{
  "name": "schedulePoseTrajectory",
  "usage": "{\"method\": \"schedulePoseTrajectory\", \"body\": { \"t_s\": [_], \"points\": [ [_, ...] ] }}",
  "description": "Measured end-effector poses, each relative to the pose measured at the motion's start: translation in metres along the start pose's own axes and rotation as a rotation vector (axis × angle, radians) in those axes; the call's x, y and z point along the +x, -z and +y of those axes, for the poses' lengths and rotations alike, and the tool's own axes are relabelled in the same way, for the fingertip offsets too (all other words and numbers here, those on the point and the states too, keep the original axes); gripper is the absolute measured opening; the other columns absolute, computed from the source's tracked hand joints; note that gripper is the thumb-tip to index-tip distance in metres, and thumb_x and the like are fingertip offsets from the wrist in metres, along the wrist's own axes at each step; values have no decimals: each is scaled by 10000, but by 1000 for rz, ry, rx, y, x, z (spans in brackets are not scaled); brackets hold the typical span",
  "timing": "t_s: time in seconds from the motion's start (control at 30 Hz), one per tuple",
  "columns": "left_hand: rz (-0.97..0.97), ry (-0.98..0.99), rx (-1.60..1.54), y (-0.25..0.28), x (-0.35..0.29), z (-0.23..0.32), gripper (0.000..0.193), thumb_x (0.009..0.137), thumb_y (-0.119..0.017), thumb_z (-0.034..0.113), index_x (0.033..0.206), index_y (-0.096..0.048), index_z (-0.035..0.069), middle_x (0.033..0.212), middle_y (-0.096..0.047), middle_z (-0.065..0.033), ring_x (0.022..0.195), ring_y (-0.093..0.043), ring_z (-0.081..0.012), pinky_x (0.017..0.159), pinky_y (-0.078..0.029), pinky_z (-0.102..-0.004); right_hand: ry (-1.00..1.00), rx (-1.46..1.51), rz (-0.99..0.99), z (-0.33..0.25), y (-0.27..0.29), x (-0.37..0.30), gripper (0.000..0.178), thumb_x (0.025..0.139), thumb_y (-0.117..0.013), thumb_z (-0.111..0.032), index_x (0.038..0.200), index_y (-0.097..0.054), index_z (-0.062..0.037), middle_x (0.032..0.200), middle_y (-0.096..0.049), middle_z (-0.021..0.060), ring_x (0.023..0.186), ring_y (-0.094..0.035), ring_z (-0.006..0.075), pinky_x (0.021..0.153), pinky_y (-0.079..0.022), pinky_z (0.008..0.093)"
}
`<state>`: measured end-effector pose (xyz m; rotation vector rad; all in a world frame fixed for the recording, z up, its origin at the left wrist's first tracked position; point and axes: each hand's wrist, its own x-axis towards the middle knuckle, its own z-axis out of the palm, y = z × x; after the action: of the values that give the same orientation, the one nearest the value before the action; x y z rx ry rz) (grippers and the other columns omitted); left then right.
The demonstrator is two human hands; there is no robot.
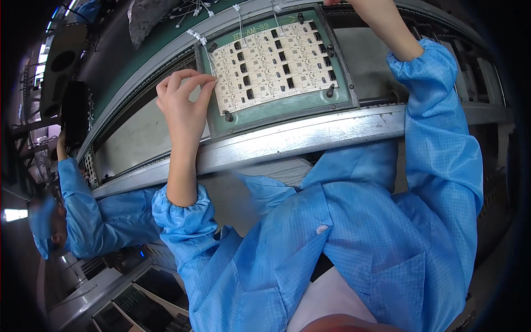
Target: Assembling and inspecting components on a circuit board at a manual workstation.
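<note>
A cream-coloured panel of printed circuit boards [265,69], dotted with black components, lies in a green fixture plate [287,102] with black knobs around its edge. My left hand [185,97] is at the panel's left edge, thumb and forefinger pinched on the lower end of a thin white wire [211,60]. That wire's white connector [197,37] rests over the fixture's upper left corner. Two more wires with white connectors [237,8] run onto the panel from its far side. My right hand [379,19] reaches past the fixture's far right, its fingers mostly cut off by the frame's upper edge.
A metal conveyor rail [310,130] runs between me and the fixture. Loose white-ended wires [193,10] and a clear plastic bag [146,21] lie on the green bench beyond. At the left, another person in blue [105,216] works at the same line.
</note>
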<state>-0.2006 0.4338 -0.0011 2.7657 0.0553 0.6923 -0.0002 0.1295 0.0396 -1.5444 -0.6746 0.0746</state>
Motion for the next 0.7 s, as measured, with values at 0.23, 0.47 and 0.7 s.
{"method": "schedulePoseTrajectory", "body": {
  "t_s": [0.23, 0.47, 0.7],
  "points": [
    [-1, -25, 16, 1, 0, -3, 87, 832, -805, 206, 918, -810, 196, 1069, -680, 49, 1164, -501, -270, 1020, -338, -439, -38, 146, -92, -5, -3, -2, 189, 993, -662, -88, 1115, -676, 55, 971, -729, 96, 856, -716, 142, 766, -570, 246],
    [-6, -20, -7, -3, -2, -2, 84, 832, -805, 208, 915, -800, 197, 1061, -677, 43, 1153, -506, -264, 1007, -340, -439, -52, 94, -85, 0, -3, -6, 198, 993, -638, -64, 1135, -670, 70, 1019, -735, 127, 877, -728, 157, 789, -577, 249],
    [10, -71, 41, -4, -2, -5, 89, 825, -806, 194, 912, -793, 205, 1051, -676, 44, 1138, -513, -254, 990, -348, -432, -90, 103, -80, 2, -9, -5, 189, 996, -628, -56, 1131, -670, 70, 1034, -738, 136, 879, -731, 161, 792, -579, 249]
  ]
}}
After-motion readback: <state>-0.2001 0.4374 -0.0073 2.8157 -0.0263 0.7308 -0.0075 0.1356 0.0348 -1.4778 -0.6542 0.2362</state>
